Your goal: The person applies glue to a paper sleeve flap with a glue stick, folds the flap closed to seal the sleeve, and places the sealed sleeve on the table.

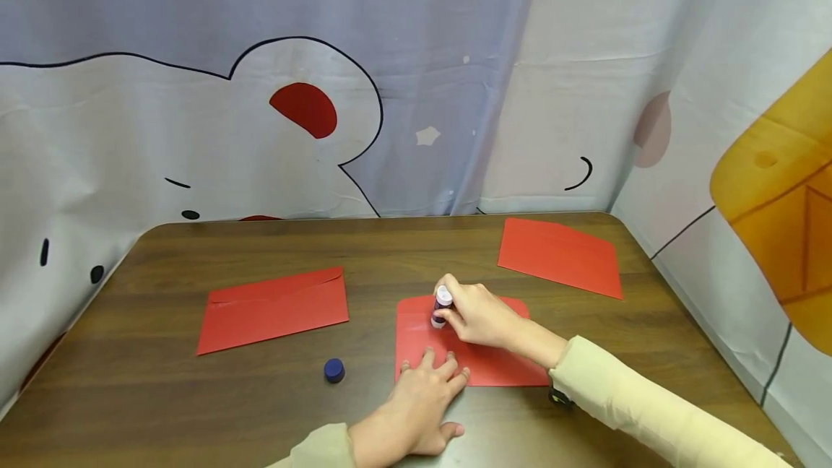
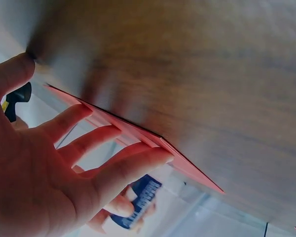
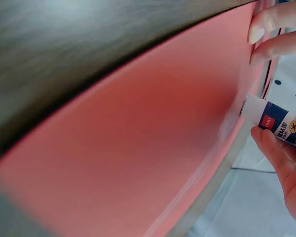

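My right hand (image 1: 484,318) grips a glue stick (image 1: 443,300) with a white base and dark blue label, its glue end down on the red envelope (image 1: 497,367) in front of me. The right wrist view shows the glue stick (image 3: 276,121) touching the paper, and a pale shiny glue streak (image 3: 190,182) runs along the envelope's flap. With fingers spread, my left hand (image 1: 419,403) rests on the envelope's near left part, thumb out on the table. Left of this hand stands the glue stick's blue cap (image 1: 334,370).
A second red envelope (image 1: 276,309) lies on the left of the wooden table (image 1: 162,410). Another red envelope (image 1: 559,255) lies at the back right. A printed curtain (image 1: 429,78) hangs behind the table and along its right side.
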Motion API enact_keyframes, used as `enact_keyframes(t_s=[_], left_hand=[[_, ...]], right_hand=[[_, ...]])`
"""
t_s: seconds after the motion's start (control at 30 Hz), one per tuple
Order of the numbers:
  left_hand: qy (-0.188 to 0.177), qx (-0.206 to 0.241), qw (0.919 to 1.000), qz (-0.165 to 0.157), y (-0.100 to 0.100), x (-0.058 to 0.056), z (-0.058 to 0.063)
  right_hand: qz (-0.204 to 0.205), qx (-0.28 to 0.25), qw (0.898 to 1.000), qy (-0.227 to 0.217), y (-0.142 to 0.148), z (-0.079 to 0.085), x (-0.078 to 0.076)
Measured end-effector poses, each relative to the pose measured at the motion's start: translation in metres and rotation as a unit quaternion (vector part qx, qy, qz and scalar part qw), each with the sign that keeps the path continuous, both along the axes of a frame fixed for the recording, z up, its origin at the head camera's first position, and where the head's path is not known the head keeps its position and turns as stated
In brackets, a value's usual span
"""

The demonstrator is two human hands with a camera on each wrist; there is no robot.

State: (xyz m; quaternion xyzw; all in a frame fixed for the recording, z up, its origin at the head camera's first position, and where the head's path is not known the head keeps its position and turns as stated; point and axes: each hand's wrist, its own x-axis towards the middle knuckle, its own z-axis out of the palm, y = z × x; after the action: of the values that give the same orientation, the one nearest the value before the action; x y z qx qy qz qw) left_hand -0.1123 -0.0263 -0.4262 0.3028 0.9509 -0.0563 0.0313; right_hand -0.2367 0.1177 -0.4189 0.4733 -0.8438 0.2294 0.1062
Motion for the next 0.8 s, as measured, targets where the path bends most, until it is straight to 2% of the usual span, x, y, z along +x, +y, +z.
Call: enact_keyframes(t_s=[0.23, 0.53, 0.6, 0.7, 0.8], left_hand=[[0.025, -0.007, 0.9997, -0.003, 0.000, 0.001, -0.001], [0.043, -0.005, 0.9990, -0.011, -0.001, 0.000, -0.001], [0.040, 0.000, 0.9991, -0.016, -0.001, -0.002, 0.001], [0.025, 0.004, 0.9994, -0.023, -0.002, -0.006, 0.004], [-0.002, 0.007, 0.9997, -0.023, -0.004, -0.010, 0.008]], right_hand=[[0.032, -0.010, 0.999, -0.004, -0.029, 0.000, 0.003], [0.038, -0.012, 0.999, 0.018, -0.059, 0.001, 0.005], [0.028, -0.009, 1.000, -0.002, -0.059, 0.004, 0.005], [-0.008, -0.015, 0.998, -0.058, -0.054, 0.009, 0.003], [-0.050, -0.055, 0.989, -0.128, -0.044, 0.017, -0.001]])
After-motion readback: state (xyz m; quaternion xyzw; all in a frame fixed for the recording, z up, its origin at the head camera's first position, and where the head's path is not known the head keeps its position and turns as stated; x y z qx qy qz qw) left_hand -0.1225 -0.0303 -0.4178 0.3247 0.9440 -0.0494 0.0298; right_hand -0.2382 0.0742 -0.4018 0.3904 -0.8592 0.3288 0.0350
